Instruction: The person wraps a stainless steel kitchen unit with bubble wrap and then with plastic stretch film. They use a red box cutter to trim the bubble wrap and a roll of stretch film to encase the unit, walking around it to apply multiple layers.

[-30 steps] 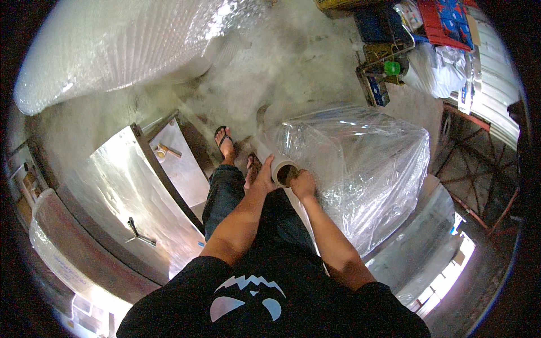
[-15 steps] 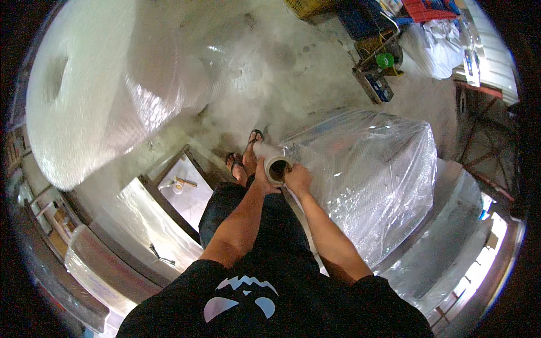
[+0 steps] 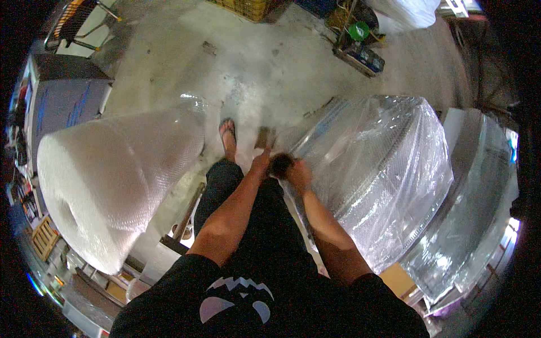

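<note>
In front of my thighs I hold a short, pale roll with a dark hollow core (image 3: 280, 164), its open end facing up at me. My left hand (image 3: 261, 162) grips its left side. At its right rim are the curled fingers of my right hand (image 3: 301, 176), blurred by motion. A brownish patch (image 3: 264, 137) shows just beyond my left hand; blur hides whether it belongs to the roll. Close to my right hand stands a big bundle wrapped in clear bubble film (image 3: 383, 169).
A huge roll of bubble wrap (image 3: 124, 180) lies to my left. Beyond it stands a grey box (image 3: 70, 96). A yellow crate (image 3: 242, 7) and a cart-like clutter with a green item (image 3: 358, 31) are at the far side. More wrapped sheets (image 3: 465, 214) lean at right.
My view has shifted, and the big bubble-wrap roll now shows more of its length. I have stepped along, with one sandalled foot showing instead of two. Both hands still hold the roll.
</note>
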{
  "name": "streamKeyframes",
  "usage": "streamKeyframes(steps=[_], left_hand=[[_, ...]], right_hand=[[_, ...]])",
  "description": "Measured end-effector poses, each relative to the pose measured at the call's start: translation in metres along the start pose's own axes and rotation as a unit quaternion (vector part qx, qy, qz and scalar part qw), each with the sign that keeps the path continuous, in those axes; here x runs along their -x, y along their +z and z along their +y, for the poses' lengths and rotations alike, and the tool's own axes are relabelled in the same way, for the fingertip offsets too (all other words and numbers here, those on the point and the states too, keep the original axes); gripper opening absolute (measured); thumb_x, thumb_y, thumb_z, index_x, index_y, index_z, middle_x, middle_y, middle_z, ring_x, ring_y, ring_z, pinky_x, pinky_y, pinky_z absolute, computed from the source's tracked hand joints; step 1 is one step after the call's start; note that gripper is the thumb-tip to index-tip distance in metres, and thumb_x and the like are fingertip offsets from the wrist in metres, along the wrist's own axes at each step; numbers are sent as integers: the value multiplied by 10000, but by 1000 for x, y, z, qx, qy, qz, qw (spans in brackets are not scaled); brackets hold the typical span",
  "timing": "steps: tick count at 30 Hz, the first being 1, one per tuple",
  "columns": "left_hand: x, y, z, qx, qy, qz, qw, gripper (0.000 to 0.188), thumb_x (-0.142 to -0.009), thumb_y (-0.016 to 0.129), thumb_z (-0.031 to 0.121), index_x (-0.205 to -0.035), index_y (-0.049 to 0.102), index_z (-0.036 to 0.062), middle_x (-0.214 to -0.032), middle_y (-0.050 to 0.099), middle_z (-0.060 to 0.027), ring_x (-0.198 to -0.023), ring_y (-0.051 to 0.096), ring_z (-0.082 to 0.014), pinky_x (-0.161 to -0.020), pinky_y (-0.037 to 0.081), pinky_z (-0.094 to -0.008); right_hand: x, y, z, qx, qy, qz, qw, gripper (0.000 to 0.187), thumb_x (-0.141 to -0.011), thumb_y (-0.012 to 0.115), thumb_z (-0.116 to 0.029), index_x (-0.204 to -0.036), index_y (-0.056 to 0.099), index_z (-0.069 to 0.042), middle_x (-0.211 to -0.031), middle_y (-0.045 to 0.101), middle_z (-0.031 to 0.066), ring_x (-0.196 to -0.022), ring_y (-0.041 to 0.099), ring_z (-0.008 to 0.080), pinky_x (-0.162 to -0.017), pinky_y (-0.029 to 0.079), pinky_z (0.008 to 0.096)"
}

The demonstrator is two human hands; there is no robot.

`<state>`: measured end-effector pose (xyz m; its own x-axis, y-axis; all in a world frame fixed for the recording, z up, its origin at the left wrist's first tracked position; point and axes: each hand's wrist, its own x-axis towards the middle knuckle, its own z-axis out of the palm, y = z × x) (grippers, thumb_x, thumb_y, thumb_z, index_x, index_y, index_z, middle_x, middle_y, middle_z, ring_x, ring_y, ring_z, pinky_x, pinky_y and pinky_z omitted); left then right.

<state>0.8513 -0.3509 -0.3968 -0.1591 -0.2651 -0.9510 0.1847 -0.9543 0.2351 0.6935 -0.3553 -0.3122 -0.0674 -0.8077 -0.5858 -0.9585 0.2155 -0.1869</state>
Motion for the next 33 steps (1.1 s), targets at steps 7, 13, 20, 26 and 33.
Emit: streamKeyframes(steps=[7, 13, 20, 26, 33], left_hand=[[-14, 60, 35, 291, -168, -139, 932, 852, -824, 642, 715, -1408, 532, 104, -1420, 523, -206, -1185, 583, -412, -933, 476, -652], [-51, 54, 78, 1, -138, -160, 977, 780, -848, 618, 700, -1355, 573, 109, -1367, 580, -174, -1170, 611, -381, -975, 476, -592], [-23, 58, 154, -2, -99, -35, 994, 741, -883, 583, 687, -1343, 586, 106, -1328, 628, -142, -1171, 630, -353, -1051, 456, -525], [-33, 98, 191, 149, -236, -159, 947, 752, -849, 611, 697, -1320, 610, 111, -1321, 645, -113, -1179, 635, -351, -1072, 445, -551], [-136, 125, 206, -159, 118, -342, 919, 490, -872, 698, 509, -1038, 730, 49, -949, 730, -97, -857, 688, -288, -751, 548, -471]], right_hand=[[-41, 18, 66, -149, 187, -158, 958, 343, -858, 665, -339, -961, 738, -21, -981, 721, 260, -941, 714, 397, -802, 546, 523], [-28, -33, 4, -9, 171, -12, 985, 352, -854, 673, -338, -1060, 717, -56, -947, 720, 249, -926, 719, 370, -787, 563, 499], [-108, -87, -16, 16, 181, -53, 982, 348, -860, 671, -272, -1120, 729, -48, -942, 718, 278, -883, 714, 434, -765, 561, 533], [-128, -40, 45, -72, 183, -72, 978, 361, -864, 645, -299, -1046, 731, 1, -984, 710, 292, -932, 697, 455, -801, 555, 527], [-153, -87, 29, -174, 256, 63, 949, 278, -830, 630, -164, -1043, 700, 0, -1034, 709, 275, -1002, 683, 457, -884, 522, 560]])
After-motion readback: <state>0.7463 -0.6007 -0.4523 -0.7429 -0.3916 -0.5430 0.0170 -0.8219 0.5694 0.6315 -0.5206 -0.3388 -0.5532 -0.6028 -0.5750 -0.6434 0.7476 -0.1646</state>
